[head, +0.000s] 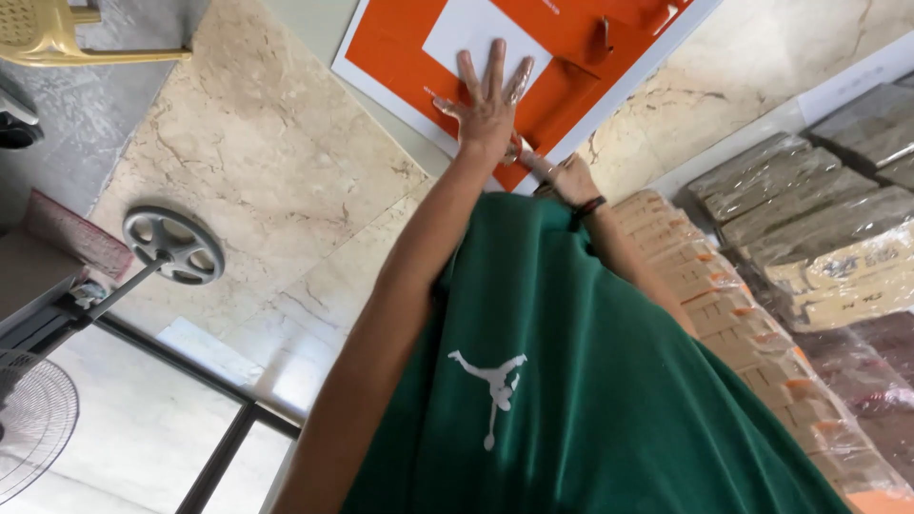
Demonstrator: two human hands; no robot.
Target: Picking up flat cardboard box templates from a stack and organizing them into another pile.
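1. Spread flat, the left hand (490,100) presses its open palm and splayed fingers onto the orange sheet (400,48); the right hand (569,176) is closed around a small pale tool (522,152), too small to identify.
2. Marble-tiled floor (257,162) fills the view, with the sheet lying at twelve o'clock from the person's green shirt (571,381).
3. Stacked flat packages (819,219), brown and grey in clear wrap, run from three o'clock down to five o'clock.
4. On the sheet sits a white rectangle (466,29), just beyond the left fingertips toward eleven o'clock.
5. The sheet's long axis appears to run from ten o'clock to two o'clock.
6. The tool touches the sheet's near edge at five o'clock from the left palm, so the right hand is nearer the edge and the left farther in.
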